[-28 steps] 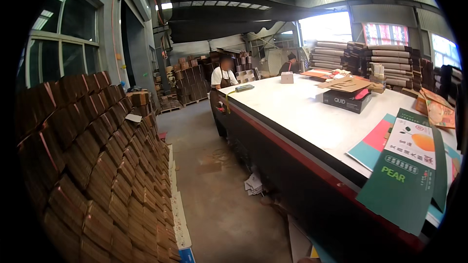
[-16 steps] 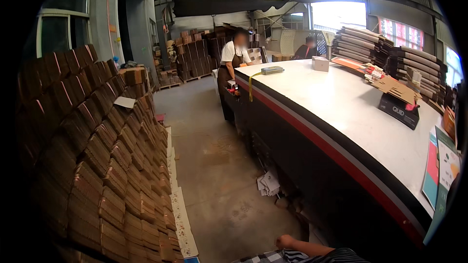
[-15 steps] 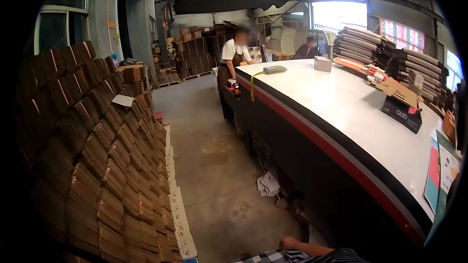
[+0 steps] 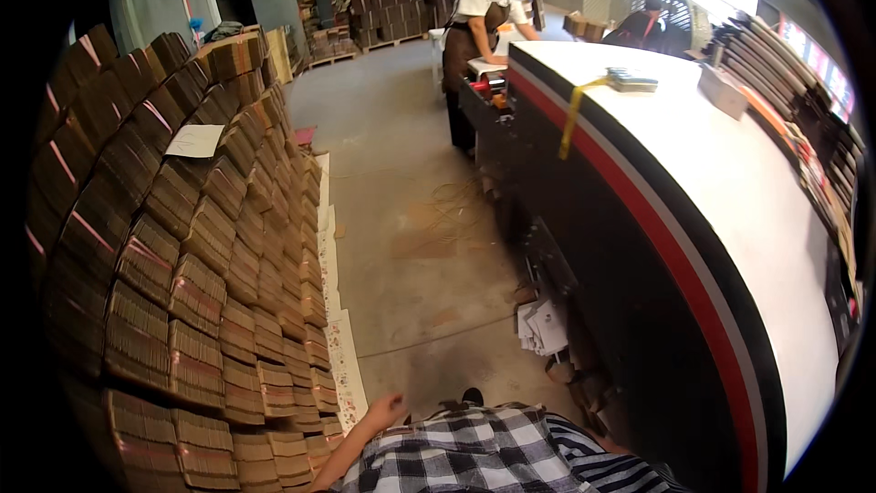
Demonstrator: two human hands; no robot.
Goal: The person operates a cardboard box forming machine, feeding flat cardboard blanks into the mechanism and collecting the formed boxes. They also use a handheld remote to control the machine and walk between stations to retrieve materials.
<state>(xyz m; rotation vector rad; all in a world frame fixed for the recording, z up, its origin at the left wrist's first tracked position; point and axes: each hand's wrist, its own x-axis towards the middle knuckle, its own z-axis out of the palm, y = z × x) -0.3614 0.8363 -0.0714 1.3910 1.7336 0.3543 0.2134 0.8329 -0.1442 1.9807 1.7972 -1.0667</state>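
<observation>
My left hand [image 4: 389, 409] hangs low at the bottom of the view, in front of a black-and-white checked apron [image 4: 461, 452]. Its fingers are loosely apart and nothing shows in them. It is nearest the stacked bundles of flat brown cardboard [image 4: 196, 365] on the left. Of my right arm only a striped sleeve [image 4: 593, 456] and a sliver of skin show, beside the dark side of a long machine [image 4: 657, 347]; the right hand itself is hidden.
A floor aisle [image 4: 401, 283] runs between the cardboard and the machine. White papers [image 4: 542, 327] lie by the machine's base. A tape measure strip [image 4: 570, 123] hangs over its white top [image 4: 675, 119]. One person [image 4: 479, 18] stands at its far end; another [image 4: 639, 29] is farther back.
The view has tipped downward and come closer to the machine's far end. My left hand and more of the checked apron have come into view; my right hand has dropped out of sight.
</observation>
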